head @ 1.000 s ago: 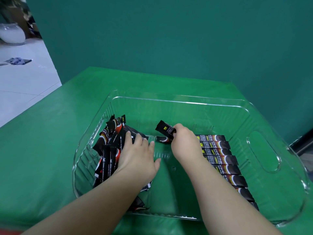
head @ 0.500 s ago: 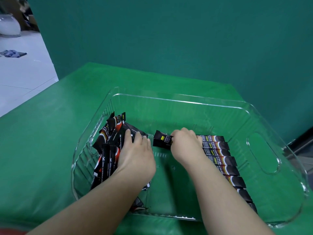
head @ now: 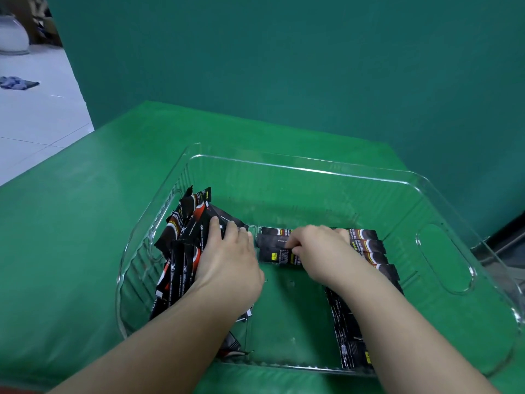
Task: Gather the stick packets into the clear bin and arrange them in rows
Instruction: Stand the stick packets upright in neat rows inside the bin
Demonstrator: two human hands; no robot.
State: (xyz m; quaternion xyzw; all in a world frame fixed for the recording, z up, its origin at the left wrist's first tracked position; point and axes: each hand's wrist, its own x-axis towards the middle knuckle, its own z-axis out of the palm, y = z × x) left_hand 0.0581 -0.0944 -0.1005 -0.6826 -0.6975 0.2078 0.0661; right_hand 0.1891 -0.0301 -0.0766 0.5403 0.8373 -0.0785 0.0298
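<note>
Since the frame a second before, the right hand (head: 321,251) had lowered its packet (head: 279,255) from a raised tilt to lie flat on the bin floor, at the far end of the row, and the view had dipped slightly; the left hand (head: 227,268) had barely moved. Nearest, at about 5 o'clock in the bin (head: 312,166), the row (head: 369,251) of black packets ran from the near wall away under the right forearm, each lying crosswise and touching its neighbour. The right hand pinched the flat packet between thumb and curled fingers, its yellow mark showing at the left end; another packet lay just beyond it. At 9 o'clock the left hand rested palm-down, fingers straight and together, on a loose pile (head: 184,245) of black, red and white packets that leaned against the bin's left wall, some ends pointing up toward 11 o'clock. The clear bin stood on a green table (head: 71,237), its handle cutout at 3 o'clock. Beyond it, at 12 o'clock, rose a green wall (head: 284,66).
</note>
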